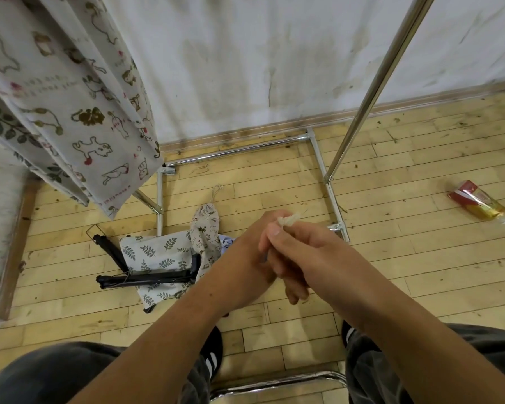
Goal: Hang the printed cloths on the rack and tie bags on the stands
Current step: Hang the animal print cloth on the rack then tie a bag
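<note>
Bags [169, 258] on floor [391, 258] below cloths [70, 97]

I'm seeing open floor [405, 158] off to the right, just a snack wrapper [477, 201] lying there. Straight ahead the rack's base bars [324, 170] are boxing things in, and a bag pile [169, 258] with black hangers [146, 278] is cluttering the left.

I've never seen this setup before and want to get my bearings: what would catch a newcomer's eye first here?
First, the two hands meeting mid-frame, the right hand pinching a small pale cord end against the left hand. Next, the animal-print cloth hanging at upper left. Then the floor: a leaf-print cloth with a black hanger across it, and a red and yellow wrapper far right.
</note>
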The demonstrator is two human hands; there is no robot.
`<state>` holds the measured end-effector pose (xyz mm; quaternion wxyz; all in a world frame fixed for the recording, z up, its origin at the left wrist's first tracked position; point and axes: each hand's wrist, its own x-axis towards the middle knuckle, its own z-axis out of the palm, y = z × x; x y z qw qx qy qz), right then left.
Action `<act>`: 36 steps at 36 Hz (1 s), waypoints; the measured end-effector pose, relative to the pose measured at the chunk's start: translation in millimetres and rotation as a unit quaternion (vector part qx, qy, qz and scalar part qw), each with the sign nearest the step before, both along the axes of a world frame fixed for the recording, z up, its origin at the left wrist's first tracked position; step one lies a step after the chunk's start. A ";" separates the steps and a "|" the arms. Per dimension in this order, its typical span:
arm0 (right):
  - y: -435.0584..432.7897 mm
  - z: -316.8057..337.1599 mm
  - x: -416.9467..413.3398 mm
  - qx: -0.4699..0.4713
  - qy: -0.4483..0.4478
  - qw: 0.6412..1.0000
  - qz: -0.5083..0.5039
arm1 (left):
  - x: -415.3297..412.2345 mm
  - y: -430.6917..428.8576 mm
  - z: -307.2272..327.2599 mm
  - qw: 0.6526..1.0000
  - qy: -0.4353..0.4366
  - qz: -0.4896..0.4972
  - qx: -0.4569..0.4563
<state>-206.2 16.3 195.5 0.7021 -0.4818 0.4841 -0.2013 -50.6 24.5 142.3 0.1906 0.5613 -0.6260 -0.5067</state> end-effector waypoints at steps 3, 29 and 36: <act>0.1 2.4 -0.4 -0.025 0.018 0.999 0.020 | 2.1 -5.1 2.6 0.996 -0.040 -0.028 -0.071; 1.5 -4.8 3.1 0.061 -0.013 0.998 -0.021 | -4.4 2.2 -7.8 0.995 -0.094 -0.029 0.000; -1.2 -3.3 1.4 -0.021 0.042 0.999 0.007 | 3.9 -1.8 7.1 1.000 0.008 -0.028 -0.013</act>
